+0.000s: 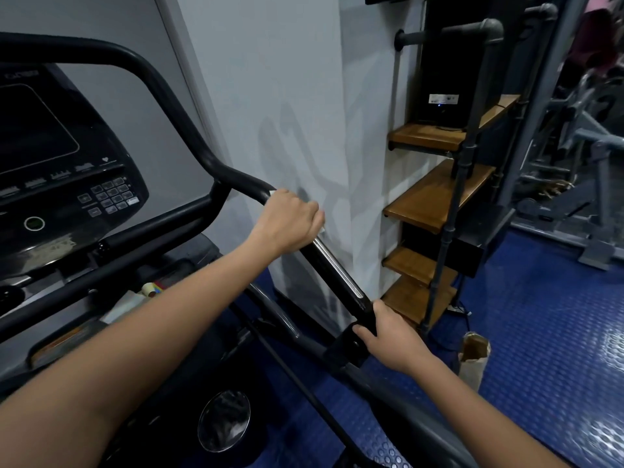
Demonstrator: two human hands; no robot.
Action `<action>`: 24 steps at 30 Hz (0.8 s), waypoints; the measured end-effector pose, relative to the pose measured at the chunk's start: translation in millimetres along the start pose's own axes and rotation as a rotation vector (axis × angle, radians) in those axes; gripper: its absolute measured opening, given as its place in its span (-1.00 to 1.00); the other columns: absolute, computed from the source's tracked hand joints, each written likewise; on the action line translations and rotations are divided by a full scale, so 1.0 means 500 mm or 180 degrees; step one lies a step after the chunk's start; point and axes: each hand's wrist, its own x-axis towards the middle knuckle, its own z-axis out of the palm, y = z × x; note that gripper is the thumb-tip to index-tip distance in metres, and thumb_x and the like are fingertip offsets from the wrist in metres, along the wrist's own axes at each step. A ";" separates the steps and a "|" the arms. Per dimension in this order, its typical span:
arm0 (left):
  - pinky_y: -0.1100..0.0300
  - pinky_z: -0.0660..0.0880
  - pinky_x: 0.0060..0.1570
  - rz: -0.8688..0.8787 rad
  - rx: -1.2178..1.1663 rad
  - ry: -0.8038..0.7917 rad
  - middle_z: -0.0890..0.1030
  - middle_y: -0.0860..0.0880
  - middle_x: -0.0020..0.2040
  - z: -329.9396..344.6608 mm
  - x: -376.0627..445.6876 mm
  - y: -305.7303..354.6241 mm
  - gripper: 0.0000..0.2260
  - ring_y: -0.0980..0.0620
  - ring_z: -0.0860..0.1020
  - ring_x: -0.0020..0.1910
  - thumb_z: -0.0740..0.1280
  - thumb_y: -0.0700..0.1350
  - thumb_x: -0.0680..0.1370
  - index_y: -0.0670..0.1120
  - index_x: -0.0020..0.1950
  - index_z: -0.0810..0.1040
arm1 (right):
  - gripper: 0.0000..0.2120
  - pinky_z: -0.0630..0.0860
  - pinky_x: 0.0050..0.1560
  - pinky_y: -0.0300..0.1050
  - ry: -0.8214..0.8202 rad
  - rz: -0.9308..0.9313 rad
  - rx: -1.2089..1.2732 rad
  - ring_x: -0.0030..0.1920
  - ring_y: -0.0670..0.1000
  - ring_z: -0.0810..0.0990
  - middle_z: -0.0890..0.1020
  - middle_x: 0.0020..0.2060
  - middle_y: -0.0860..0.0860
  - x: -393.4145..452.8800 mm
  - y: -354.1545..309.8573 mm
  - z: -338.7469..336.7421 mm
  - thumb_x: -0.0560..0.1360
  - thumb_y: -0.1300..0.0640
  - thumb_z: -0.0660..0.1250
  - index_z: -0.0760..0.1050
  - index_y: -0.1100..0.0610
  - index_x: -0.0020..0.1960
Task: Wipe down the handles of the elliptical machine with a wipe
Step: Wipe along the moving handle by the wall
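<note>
Here, head view:
Handle: the black handle (341,275) slopes down to the right of the console (60,163).
Left hand: the left hand (290,224) grips the handle's upper part, fingers curled round it; white wipe (272,192) edges show beneath.
Right hand: the right hand (391,339) holds the handle's lower end, fingers wrapped.
Shelf: a wooden shelf (435,194) stands behind the handle.
</note>
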 end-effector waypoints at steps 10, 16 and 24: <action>0.05 0.31 -0.26 0.0504 -0.0126 -0.0003 0.45 -0.07 -0.47 0.014 -0.055 0.130 -0.69 -0.07 0.35 -0.47 0.12 -0.08 0.58 -0.05 -0.37 0.33 | -0.74 0.60 -0.09 0.07 -0.0029 -0.0001 0.0131 -0.12 -0.02 0.59 0.56 -0.09 -0.04 -0.015 0.006 0.001 0.57 -0.08 0.32 0.31 0.03 0.09; 0.06 0.38 -0.27 0.0792 -0.0502 -0.0148 0.48 -0.04 -0.39 0.018 -0.068 0.177 -0.73 -0.07 0.44 -0.44 0.11 -0.05 0.61 -0.07 -0.26 0.40 | -0.73 0.57 0.00 0.09 -0.0075 -0.0069 0.0100 -0.02 0.02 0.58 0.56 -0.01 -0.02 -0.032 0.024 0.002 0.58 -0.02 0.32 0.33 0.05 0.18; 0.08 0.37 -0.17 0.0349 0.0019 -0.0284 0.46 -0.04 -0.39 -0.005 -0.009 0.024 -0.63 -0.08 0.42 -0.39 0.05 -0.01 0.60 -0.08 -0.34 0.43 | -0.72 0.57 0.00 0.06 -0.0042 -0.0070 0.0028 -0.02 0.01 0.57 0.55 0.03 -0.04 -0.063 0.056 0.009 0.58 0.05 0.31 0.30 0.02 0.23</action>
